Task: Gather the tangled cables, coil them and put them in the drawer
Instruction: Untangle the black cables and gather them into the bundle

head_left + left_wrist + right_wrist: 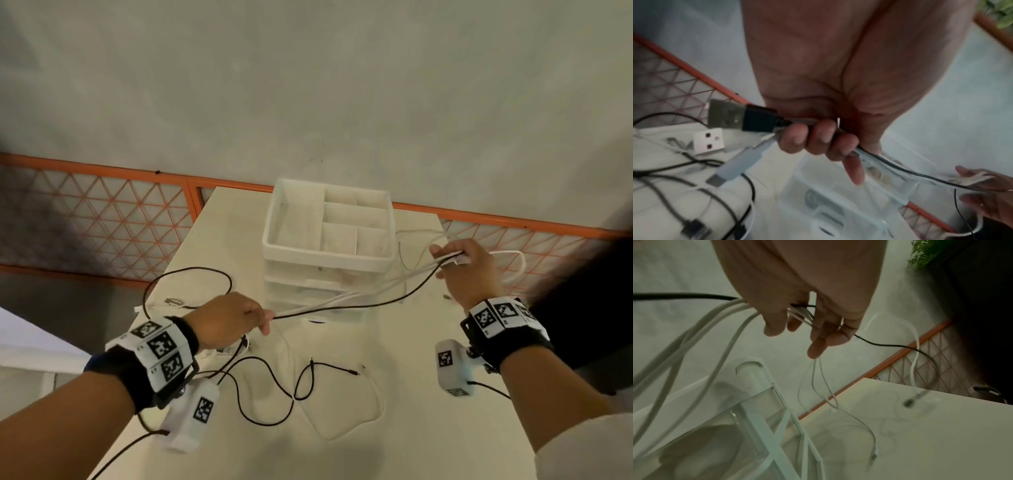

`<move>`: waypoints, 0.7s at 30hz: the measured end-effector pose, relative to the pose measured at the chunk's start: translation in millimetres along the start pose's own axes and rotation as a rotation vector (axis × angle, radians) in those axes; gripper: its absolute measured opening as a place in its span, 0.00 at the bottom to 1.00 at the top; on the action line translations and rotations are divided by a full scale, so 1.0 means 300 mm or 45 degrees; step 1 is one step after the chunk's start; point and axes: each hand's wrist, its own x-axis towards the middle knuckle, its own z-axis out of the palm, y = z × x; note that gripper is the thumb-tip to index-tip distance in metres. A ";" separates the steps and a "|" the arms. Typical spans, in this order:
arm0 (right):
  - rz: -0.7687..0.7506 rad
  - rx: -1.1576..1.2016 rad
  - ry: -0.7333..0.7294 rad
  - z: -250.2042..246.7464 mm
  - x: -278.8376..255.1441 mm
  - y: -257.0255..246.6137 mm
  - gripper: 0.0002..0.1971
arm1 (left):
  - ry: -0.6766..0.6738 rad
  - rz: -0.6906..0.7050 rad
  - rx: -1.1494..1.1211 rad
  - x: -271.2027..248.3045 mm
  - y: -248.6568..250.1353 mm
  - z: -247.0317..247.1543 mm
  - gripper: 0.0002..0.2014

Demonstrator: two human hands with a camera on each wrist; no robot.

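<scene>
Several white cables and one black cable [342, 304] stretch as a bundle between my two hands, in front of the white drawer unit [325, 256]. My left hand [263, 320] grips one end. In the left wrist view its fingers [818, 139] curl round the strands, with a black USB plug [740, 116] sticking out and a grey connector [740, 164] hanging below. My right hand [448, 260] holds the other end to the right of the unit. Its fingers [818, 331] pinch the white and black strands, whose loose ends dangle over the table.
More black cable [191, 269] lies looped on the pale table [428, 428] at the left and front. A white plug adapter [708, 141] sits among it. The unit has a divided open tray on top. An orange lattice fence [102, 212] runs behind the table.
</scene>
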 end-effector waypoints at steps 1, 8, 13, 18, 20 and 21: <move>0.011 0.016 -0.009 0.007 -0.001 0.012 0.08 | 0.012 -0.004 -0.011 0.009 -0.012 0.026 0.18; 0.099 -0.426 -0.622 0.076 -0.121 0.119 0.34 | 0.244 -0.044 -0.248 0.033 -0.019 0.139 0.14; -0.157 -0.223 -0.887 0.161 -0.346 -0.035 0.35 | 0.239 0.079 -0.338 0.037 0.026 0.156 0.13; -0.038 -0.304 -1.183 0.259 -0.465 -0.060 0.05 | 0.112 0.258 -0.313 0.009 0.073 0.147 0.11; -0.008 -0.310 -0.882 0.257 -0.427 -0.009 0.02 | 0.077 0.210 -0.236 -0.004 0.039 0.146 0.13; -0.046 -0.314 -0.676 0.251 -0.408 0.015 0.03 | 0.037 0.173 -0.169 -0.010 0.019 0.152 0.14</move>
